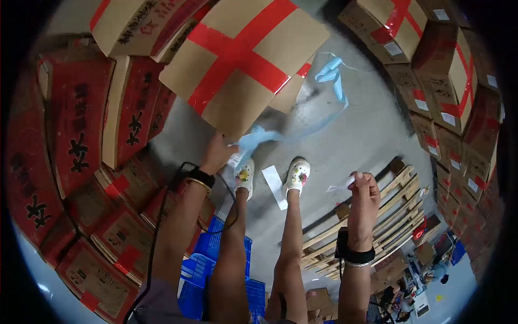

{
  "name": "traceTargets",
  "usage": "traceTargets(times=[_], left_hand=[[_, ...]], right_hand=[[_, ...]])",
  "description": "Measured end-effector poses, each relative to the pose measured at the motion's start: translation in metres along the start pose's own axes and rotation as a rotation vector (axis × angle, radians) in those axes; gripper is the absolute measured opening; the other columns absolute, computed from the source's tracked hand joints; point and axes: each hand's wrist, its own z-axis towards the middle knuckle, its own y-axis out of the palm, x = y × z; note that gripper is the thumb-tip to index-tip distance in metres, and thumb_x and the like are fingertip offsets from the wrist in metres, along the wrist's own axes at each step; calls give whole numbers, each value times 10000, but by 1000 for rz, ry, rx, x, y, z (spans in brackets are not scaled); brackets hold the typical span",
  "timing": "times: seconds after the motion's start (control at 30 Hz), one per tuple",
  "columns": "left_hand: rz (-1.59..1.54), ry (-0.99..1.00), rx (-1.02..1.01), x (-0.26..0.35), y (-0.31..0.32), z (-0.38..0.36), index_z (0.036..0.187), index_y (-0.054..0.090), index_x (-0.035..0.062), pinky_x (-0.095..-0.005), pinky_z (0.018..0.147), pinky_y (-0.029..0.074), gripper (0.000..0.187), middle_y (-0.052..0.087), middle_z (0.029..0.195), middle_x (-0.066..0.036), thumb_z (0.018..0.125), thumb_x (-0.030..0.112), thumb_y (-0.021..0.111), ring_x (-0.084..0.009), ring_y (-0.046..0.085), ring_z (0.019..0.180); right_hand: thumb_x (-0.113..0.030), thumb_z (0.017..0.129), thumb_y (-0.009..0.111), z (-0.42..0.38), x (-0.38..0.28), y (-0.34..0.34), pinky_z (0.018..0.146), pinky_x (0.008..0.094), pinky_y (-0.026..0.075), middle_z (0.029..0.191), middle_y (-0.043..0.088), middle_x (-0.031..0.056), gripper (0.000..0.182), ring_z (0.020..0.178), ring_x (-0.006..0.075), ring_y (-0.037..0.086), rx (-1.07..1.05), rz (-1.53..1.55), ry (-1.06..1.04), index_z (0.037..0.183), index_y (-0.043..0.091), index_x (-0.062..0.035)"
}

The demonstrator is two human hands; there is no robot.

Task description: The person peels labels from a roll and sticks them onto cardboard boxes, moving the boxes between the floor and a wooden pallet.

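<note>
My left hand (217, 154) is closed on a light-blue paper strip with white labels (245, 148), close to the near corner of a large cardboard box (226, 100). From that hand the strip trails away in a loop, and its crumpled far end (330, 73) lies beside the box. Red tape makes a cross on the box top. Off to the right, my right hand (365, 186) is raised with its fingers curled together. Something pale and thin shows by its fingertips, too blurred to name.
Red-printed cartons (81, 119) stand stacked on the left, and taped brown boxes (440, 70) on the right. A wooden pallet (372, 210) lies at lower right. Blue plastic crates (202, 264) are near my legs. A white paper strip (275, 186) lies between my shoes.
</note>
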Motion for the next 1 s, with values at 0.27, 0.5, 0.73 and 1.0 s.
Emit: traceTargets(times=[0.27, 0.5, 0.73, 1.0], left_hand=[[9, 261, -44, 62, 92, -15, 1305, 413, 41, -367, 896, 451, 610, 578, 1175, -175, 740, 23, 642, -334, 561, 1075], [328, 65, -675, -40, 95, -105, 1330, 402, 58, -386, 918, 441, 624, 547, 1206, -221, 759, 47, 652, -353, 548, 1091], [486, -222, -630, -127, 31, -138, 1345, 395, 100, -381, 873, 475, 638, 570, 1158, -211, 770, 80, 671, -314, 585, 1053], [554, -13, -535, -109, 42, -105, 1319, 425, 104, -397, 762, 501, 576, 626, 1007, -199, 785, 69, 637, -341, 624, 914]], right_hand=[[-201, 892, 620, 9, 49, 13, 763, 239, 377, 855, 577, 7, 164, 792, 88, 477, -47, 96, -146, 897, 614, -38], [-32, 800, 687, 31, 135, 23, 748, 210, 389, 935, 598, 20, 242, 799, 59, 487, -79, 6, -192, 933, 497, -100], [-12, 758, 697, 51, 241, 108, 701, 246, 424, 837, 598, 50, 288, 732, 100, 488, 122, 158, -291, 859, 432, -65], [-115, 737, 755, 90, 228, 143, 641, 236, 390, 789, 544, 18, 345, 701, 84, 471, 268, 2, -510, 849, 435, -53]])
